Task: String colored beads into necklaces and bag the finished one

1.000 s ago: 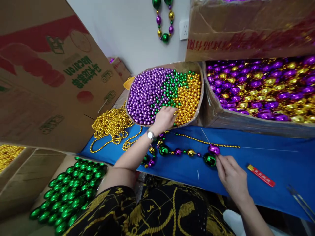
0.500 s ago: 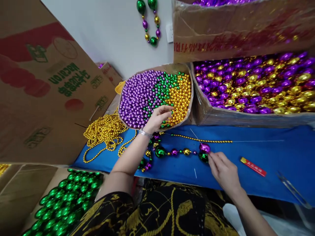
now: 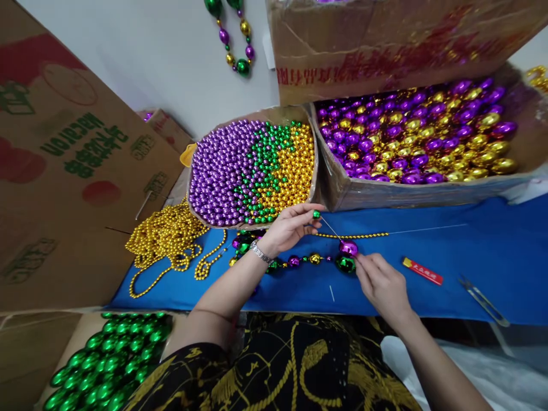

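Between the fingertips of my left hand (image 3: pixel 295 225) is a small green bead (image 3: pixel 316 214), right at the upper end of a thin needle (image 3: pixel 330 226). My right hand (image 3: pixel 383 283) pinches the strand just beside a large purple bead (image 3: pixel 348 248), out of which the needle slants. Below that purple bead sits a large green bead (image 3: pixel 345 264), touching it. From there a string of gold, purple and green beads (image 3: pixel 294 261) runs left across the blue cloth, partly hidden under my left hand and wrist.
Behind my left hand stands a box of small purple, green and gold beads (image 3: pixel 226 165); right of it, a box of large purple and gold beads (image 3: pixel 411 137). Gold bead chains (image 3: pixel 166 234), a red packet (image 3: pixel 423 270) and thread snips (image 3: pixel 483 299) lie on the blue cloth (image 3: pixel 454 245).
My left hand has come out of the bead box toward the needle, bringing a small green bead. My right hand keeps its pinch by the purple bead. The whole view has shifted.
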Tool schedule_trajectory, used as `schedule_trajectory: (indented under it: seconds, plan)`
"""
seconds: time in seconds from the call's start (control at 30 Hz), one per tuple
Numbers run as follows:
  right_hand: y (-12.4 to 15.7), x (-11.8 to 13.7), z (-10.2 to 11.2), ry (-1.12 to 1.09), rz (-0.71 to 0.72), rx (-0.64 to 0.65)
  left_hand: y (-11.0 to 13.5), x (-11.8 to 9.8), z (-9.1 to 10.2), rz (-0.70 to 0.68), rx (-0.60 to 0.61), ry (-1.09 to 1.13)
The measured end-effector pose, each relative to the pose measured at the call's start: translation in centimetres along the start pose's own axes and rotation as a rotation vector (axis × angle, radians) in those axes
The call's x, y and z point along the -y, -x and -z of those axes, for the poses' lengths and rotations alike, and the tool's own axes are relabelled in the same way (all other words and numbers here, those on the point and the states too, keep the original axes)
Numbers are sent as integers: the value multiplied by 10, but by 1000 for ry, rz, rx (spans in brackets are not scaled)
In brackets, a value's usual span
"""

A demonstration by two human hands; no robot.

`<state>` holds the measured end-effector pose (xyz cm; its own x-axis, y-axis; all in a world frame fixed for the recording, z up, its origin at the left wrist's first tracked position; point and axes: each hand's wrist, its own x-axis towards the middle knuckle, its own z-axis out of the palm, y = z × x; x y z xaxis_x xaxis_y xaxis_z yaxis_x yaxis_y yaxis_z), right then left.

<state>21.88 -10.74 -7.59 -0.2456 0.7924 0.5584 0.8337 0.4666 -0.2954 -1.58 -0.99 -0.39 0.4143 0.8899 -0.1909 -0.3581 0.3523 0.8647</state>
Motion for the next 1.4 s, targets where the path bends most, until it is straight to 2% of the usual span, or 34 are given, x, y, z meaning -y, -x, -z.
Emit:
schedule_trajectory:
  seconds: [0.13,0.27,0.33,0.4,0.5,0.63,0.77,0.9,1.03,1.2,1.3,1.4]
  plan:
    - [2,-3,1,39,6,4,2,-2,0,-44,14,-117]
    - [7,-13,-2,103,-66,20,1,-6,-8,-174,44,-468]
    - [11,-20,-7,38,-134,25,-4,0,-17,-222,75,-598]
    - [16,-27,-14,-115,-223,33,-11,15,-29,-237,103,-617]
    - [25,-30,-27,-341,-383,55,-26,50,-48,-235,143,-607]
    - [36,-27,-46,-388,-518,39,-46,95,-62,-196,227,-585]
    - [45,-38,-49,-450,-604,10,-65,116,-65,-164,303,-646]
    - [42,-58,-28,-676,-750,-122,-77,123,-67,-191,378,-791]
    - [27,-69,-15,-774,-853,-247,-82,129,-74,-210,454,-890]
    - [9,-88,-13,-794,-962,-434,-92,137,-78,-135,412,-900]
    - [6,-113,-3,-775,-1061,-568,-98,137,-75,-103,426,-969]
    - [6,-142,9,-750,-1160,-649,-102,134,-75,-93,450,-1035]
